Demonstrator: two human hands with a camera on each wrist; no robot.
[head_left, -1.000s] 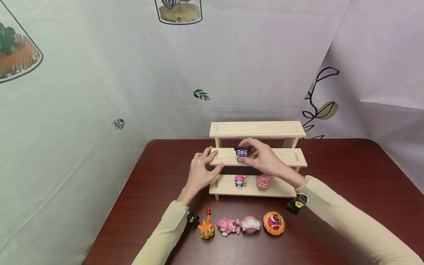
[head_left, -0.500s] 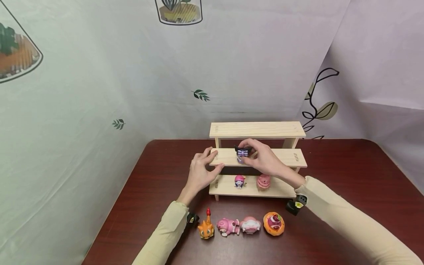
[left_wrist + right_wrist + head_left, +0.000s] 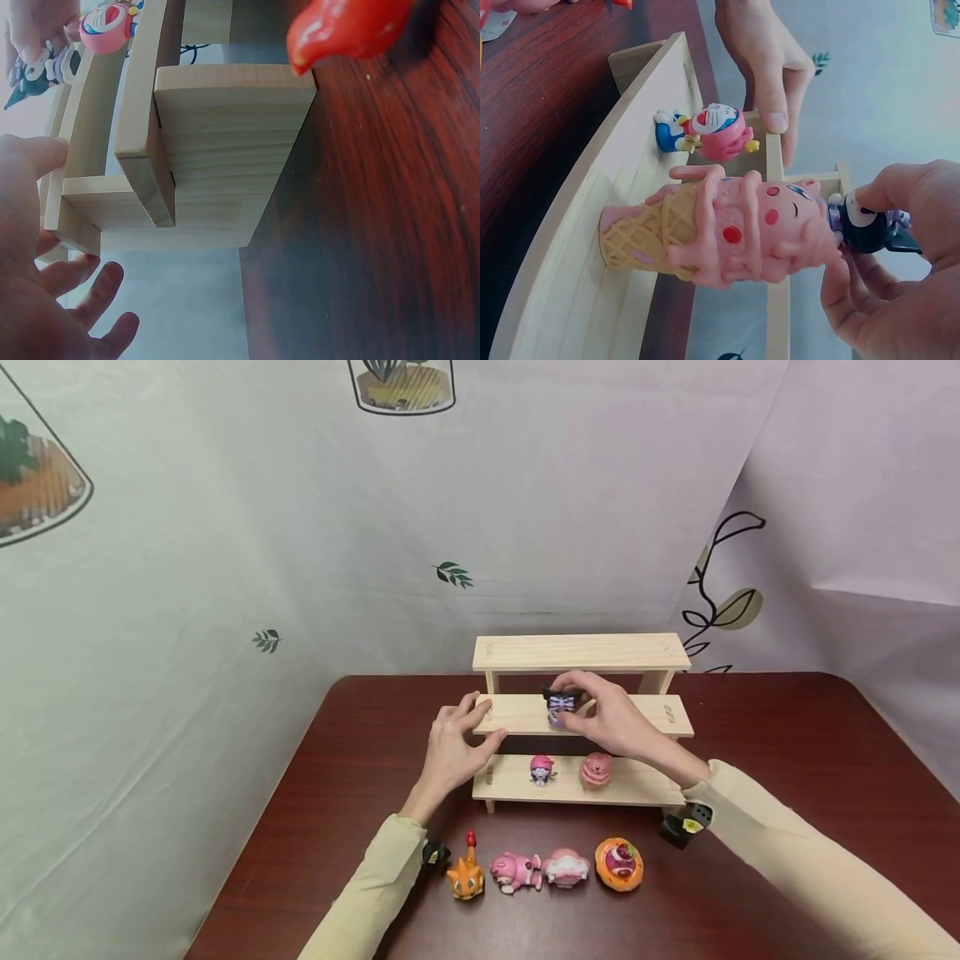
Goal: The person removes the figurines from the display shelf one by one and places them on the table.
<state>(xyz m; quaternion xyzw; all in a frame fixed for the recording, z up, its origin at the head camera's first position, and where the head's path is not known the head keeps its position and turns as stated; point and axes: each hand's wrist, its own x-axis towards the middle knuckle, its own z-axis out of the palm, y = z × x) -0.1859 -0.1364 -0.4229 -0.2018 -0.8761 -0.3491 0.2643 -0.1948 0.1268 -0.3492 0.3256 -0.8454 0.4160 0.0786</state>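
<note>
Right hand [image 3: 613,717], pinching figurine [image 3: 561,703], moved rightward; left hand [image 3: 455,745] grips shelf [image 3: 519,714]; reddish table [image 3: 352,743], backdrop [image 3: 555,502].

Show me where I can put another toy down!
The pale wooden top shelf is bare. So is the glossy dark red table right of it. Crowded: the pale wooden middle shelf, where the right hand grips a black and purple figurine; and the table from the orange red-tailed figurine to the round orange toy.
</note>
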